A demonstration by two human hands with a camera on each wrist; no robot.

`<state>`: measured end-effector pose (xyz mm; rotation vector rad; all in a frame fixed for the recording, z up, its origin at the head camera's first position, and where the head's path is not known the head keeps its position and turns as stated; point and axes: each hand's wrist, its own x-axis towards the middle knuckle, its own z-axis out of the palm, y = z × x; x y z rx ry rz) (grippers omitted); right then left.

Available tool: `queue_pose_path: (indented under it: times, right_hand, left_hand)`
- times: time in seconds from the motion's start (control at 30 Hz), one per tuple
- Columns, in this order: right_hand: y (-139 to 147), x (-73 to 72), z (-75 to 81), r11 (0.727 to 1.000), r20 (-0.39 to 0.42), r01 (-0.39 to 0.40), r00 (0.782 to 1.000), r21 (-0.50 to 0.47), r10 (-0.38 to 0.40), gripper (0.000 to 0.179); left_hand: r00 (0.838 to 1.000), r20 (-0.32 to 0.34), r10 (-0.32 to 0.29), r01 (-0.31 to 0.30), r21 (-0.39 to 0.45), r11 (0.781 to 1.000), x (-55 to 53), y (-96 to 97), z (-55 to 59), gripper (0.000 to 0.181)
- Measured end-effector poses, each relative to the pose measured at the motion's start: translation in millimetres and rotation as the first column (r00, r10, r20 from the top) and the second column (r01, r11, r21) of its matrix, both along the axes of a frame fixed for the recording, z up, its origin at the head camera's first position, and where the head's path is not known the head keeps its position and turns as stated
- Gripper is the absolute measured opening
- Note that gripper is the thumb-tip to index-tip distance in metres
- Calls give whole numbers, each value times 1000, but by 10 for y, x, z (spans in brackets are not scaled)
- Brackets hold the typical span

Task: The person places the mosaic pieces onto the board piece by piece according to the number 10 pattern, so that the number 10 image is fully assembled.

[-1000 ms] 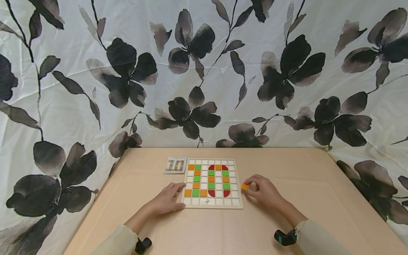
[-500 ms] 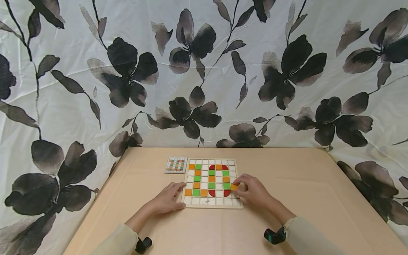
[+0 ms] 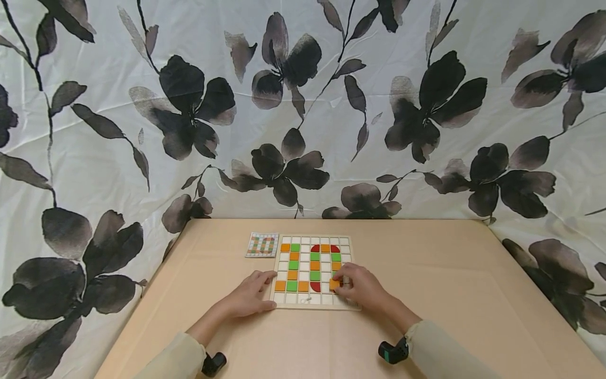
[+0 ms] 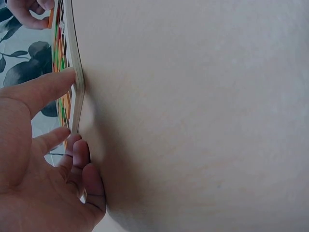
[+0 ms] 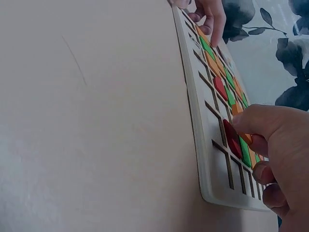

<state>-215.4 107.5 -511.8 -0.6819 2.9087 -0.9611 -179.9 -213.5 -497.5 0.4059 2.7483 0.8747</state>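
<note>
A square white grid board (image 3: pixel 314 307) lies on the table with orange, green and red tiles set in its cells. Between thumb and fingertips, my right hand (image 3: pixel 363 287) pinches an orange square tile (image 3: pixel 334 285) over the lower right part of the board. In the right wrist view this orange tile (image 5: pixel 245 138) is just above a red rounded tile (image 5: pixel 232 140), close to the thumb. My left hand (image 3: pixel 248 296) rests at the board's left side, its thumb and fingers extended and touching the edge. The right fingers hide some lower right cells.
A small printed card (image 3: pixel 262 245) with a coloured grid pattern lies beside the board's upper left corner. The light wooden table (image 3: pixel 426 252) extends around the board. A floral cloth (image 3: pixel 350 116) hangs behind the table's far edge.
My right hand has carried the orange tile leftward from beside the board to above its lower right cells. The left hand has stayed at the board's left edge.
</note>
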Motion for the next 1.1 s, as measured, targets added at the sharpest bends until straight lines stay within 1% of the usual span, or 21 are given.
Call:
queue_pose_path:
  times: [0.3,0.5,0.67,0.83,0.93,1.1]
  right_hand:
    - [-94,19,-44,998,-24,-57,998,38,58,20]
    - [-121,2,-47,997,-30,-71,997,27,72,19]
    - [-134,-1,-26,997,-32,-73,997,31,74,15]
    - [-134,22,-13,997,-23,-61,998,50,62,15]
    - [-126,35,-25,998,-17,-44,999,41,45,16]
    - [-66,51,-3,1000,-8,22,1000,5,-21,21]
  left_hand:
    - [1000,-3,-17,17,6,1000,26,3,-1,74]
    - [1000,-14,-26,26,3,1000,24,9,3,74]
    - [1000,-10,-26,26,18,999,27,19,2,74]
    - [999,-18,-32,32,26,999,33,21,-5,74]
    - [999,-18,-31,32,23,999,37,23,3,74]
    - [999,-16,-30,29,-34,999,39,36,10,71]
